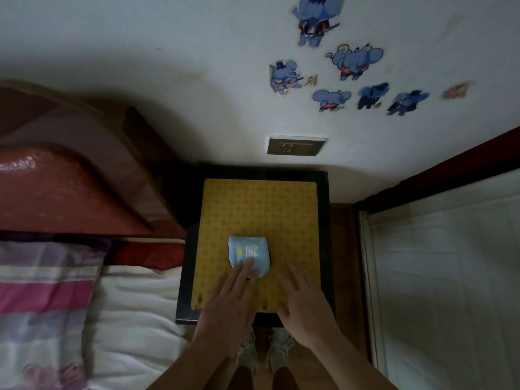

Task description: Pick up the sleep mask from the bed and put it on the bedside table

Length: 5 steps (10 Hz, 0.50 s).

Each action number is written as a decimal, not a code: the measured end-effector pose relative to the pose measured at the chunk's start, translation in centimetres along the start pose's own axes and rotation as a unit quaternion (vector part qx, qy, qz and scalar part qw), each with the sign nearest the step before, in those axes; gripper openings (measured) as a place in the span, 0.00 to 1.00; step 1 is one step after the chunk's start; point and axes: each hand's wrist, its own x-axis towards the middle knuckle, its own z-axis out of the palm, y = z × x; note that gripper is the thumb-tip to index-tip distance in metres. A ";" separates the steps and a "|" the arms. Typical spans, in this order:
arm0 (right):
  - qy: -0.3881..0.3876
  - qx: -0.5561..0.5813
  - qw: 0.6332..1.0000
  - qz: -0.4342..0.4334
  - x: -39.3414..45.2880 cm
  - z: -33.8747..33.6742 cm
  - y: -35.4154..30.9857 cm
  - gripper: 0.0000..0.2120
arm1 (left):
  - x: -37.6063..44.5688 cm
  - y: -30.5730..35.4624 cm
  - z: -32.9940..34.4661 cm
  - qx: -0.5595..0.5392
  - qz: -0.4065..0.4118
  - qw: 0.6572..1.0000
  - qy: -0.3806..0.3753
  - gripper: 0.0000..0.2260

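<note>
Nearest the camera, two bare forearms reach toward twelve o'clock. The left hand (pixel 230 302) lies flat, fingers spread loose, fingertips pressing the near edge of the folded pale-blue fabric sleep mask (pixel 248 254) — grasping nothing. The right hand (pixel 305 305) hovers flat and open just at three o'clock of the mask, apart from it. The mask, printed with white lines and a yellow spot, rests on the yellow patterned mat (pixel 260 209) covering the black square bedside table (pixel 325 220). Most of the mat beyond is bare. At nine o'clock lies the white-sheeted bed (pixel 135 305).
</note>
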 end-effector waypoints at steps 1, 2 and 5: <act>0.009 -0.017 1.000 -0.004 0.1 0.3 0.3 0.34 | 1.1 -0.5 -0.3 0.013 0.000 1.000 0.000 0.30; 0.013 -0.036 0.999 -0.009 0.0 0.7 0.5 0.33 | 1.9 -1.0 -0.5 0.025 0.002 1.000 0.004 0.30; 0.007 -0.038 0.999 -0.006 -0.7 -2.7 -1.0 0.33 | 0.7 0.1 -5.5 0.014 0.008 1.000 0.020 0.31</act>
